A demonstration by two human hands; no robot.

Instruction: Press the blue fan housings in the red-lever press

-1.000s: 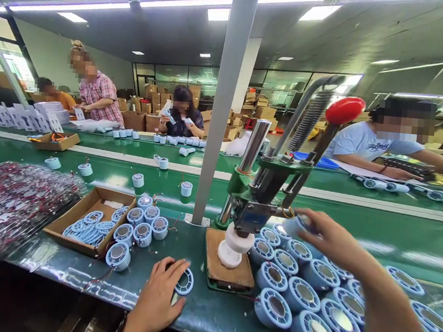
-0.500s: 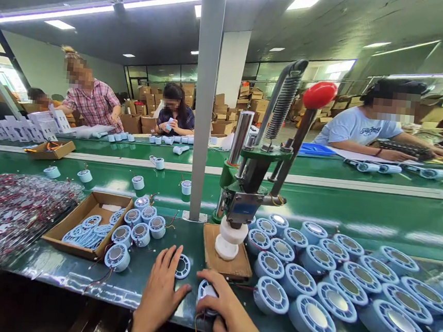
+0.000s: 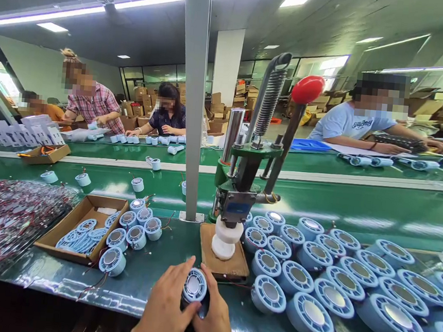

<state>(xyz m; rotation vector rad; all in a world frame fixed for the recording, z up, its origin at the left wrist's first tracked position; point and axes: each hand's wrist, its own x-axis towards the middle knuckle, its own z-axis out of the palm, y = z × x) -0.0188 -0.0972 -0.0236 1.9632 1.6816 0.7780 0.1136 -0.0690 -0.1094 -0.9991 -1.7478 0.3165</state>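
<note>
A light-blue round housing (image 3: 194,284) with a slotted ring on its face and a silvery disc in the middle sits between my two hands, just above or on the green bench near its front edge. My left hand (image 3: 167,302) curves round its left side, thumb at the lower front. From the right, my right hand (image 3: 215,306) grips it with fingers and thumb. Its lower part is hidden by my hands. Just beyond stands a hand press with a red-knobbed lever (image 3: 308,90); its white round pads (image 3: 224,244) are over a wooden board (image 3: 240,267).
Rows of similar blue housings (image 3: 311,314) cover the bench to the right. At left, a cardboard box (image 3: 44,243) holds blue rings (image 3: 83,236), with several housings (image 3: 112,261) beside it and wired parts (image 3: 10,225) farther left. A grey post (image 3: 192,106) rises ahead. Co-workers sit across the green belt.
My right hand has brought the housing left and my left hand has closed round it. The loose blue ring from the bench now appears on the housing's face. The view has shifted slightly.
</note>
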